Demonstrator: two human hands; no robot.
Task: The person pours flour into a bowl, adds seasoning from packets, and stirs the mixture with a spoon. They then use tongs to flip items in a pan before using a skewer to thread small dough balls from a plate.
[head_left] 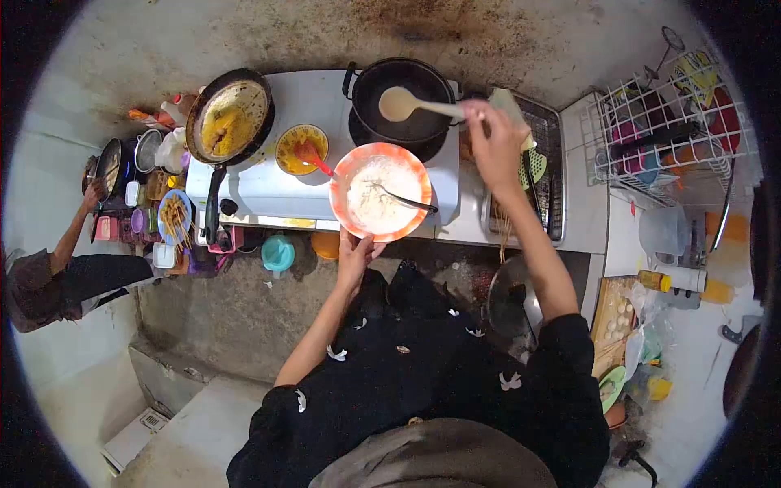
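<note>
My left hand (359, 256) grips the near rim of an orange-and-white bowl (347, 220) that holds a white, flour-like mixture and a dark-handled spoon (407, 200). My right hand (490, 134) is closed on the pale handle of a ladle (399, 104). The ladle's round head is over a black two-handled wok (370, 122) on the stove. Left of the bowl is a smaller dish (286, 154) of yellow mixture with a red utensil (316, 159) in it. Farther left lies a frying pan (195, 122) with yellow residue.
A metal tray (553, 187) with green items is right of the stove (285, 195). A white wire rack (602, 154) hangs on the right. At the left, a blue plate (173, 215) holds skewers, and another person (37, 285) reaches toward a small pan (107, 163).
</note>
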